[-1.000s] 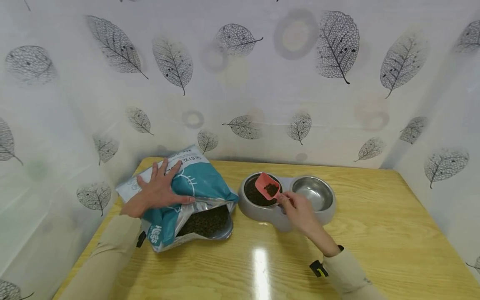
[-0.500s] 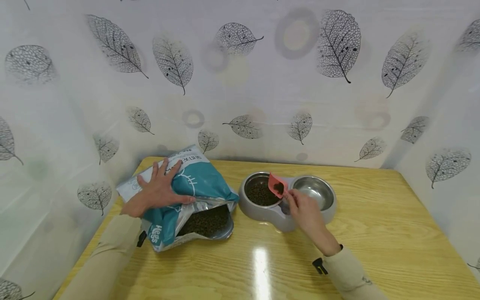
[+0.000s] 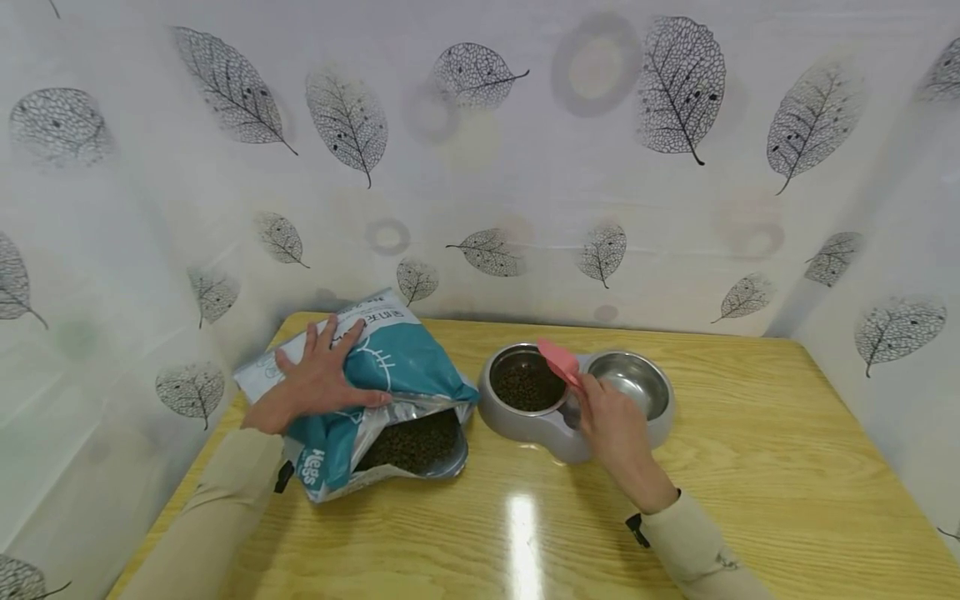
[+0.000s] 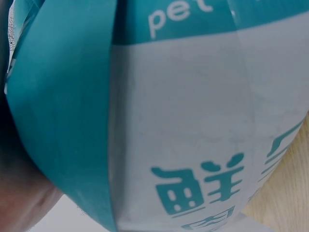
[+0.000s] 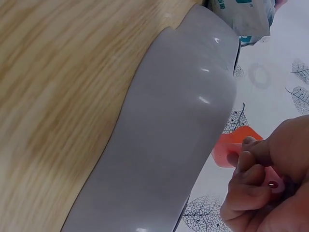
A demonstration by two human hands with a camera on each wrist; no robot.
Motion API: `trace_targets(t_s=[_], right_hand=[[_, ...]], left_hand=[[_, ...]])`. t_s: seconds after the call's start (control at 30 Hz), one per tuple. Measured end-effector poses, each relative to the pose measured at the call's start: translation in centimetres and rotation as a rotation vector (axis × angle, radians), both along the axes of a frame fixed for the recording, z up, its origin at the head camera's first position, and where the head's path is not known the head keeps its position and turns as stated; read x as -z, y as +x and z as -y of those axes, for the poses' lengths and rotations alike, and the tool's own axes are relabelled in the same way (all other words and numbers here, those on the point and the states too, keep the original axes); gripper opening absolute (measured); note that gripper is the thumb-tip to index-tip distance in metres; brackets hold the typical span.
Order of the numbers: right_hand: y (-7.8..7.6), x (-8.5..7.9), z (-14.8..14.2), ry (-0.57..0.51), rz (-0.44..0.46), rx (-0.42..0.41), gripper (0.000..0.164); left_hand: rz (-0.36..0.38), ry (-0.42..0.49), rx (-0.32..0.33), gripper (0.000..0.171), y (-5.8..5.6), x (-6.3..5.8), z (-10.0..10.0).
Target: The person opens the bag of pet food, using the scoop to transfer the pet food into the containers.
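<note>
At the left, the left hand lies spread flat on the blue-and-white bag, its fingers not gripping. The bag slumps on the table, mouth gaping toward the person, brown pellets showing inside. It looks soft and fairly heavy, its film probably slippery; a gathered fold near the mouth seems the surest hold.

Next comes the grey double feeder with 2 steel bowls — the left bowl holds pellets. Above its right edge tilts the pink scoop, likely light and stiff, best held by its handle — where the right hand pinches it.
</note>
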State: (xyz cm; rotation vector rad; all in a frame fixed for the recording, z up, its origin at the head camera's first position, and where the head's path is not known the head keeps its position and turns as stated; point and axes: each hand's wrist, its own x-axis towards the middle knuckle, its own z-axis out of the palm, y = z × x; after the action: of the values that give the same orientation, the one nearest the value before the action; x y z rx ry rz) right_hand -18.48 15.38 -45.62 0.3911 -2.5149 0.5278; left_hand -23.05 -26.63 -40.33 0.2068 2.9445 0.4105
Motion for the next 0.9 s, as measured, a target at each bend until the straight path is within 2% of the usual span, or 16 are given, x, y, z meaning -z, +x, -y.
trace_targets(t_s=[0.2,0.27,0.37,0.57,0.7,0.8,0.9], right_hand=[[0.1,0.1,-0.1,0.009,-0.038,-0.015,0.014],[0.1,0.1,-0.2,-0.017,-0.016,-0.030,0.012],[0.3,-0.3,-0.1,-0.146,0.127,-0.077,0.008],[1.1,-1.2,-0.1,-0.437,0.507,-0.164,0.022],[1.6,-1.5,-0.1,-0.596,0.719,-0.304,0.025],[1.9,-1.6,0.1,-0.653,0.818,-0.420,0.027],[2.3,-1.7,0.4,-0.651,0.861,-0.503,0.031]], left_hand=[[0.000,-0.004,-0.002,0.129,0.1,0.0,-0.1],[-0.003,-0.007,-0.001,0.129,0.1,0.0,-0.1],[-0.005,-0.011,-0.001,0.129,0.0,-0.1,-0.1],[-0.004,-0.010,-0.001,0.129,0.0,0.0,-0.1],[-0.009,-0.014,-0.001,0.130,-0.1,0.1,0.0],[-0.010,-0.014,-0.001,0.130,-0.1,0.2,0.1],[-0.009,-0.009,0.000,0.130,-0.1,0.2,0.1]])
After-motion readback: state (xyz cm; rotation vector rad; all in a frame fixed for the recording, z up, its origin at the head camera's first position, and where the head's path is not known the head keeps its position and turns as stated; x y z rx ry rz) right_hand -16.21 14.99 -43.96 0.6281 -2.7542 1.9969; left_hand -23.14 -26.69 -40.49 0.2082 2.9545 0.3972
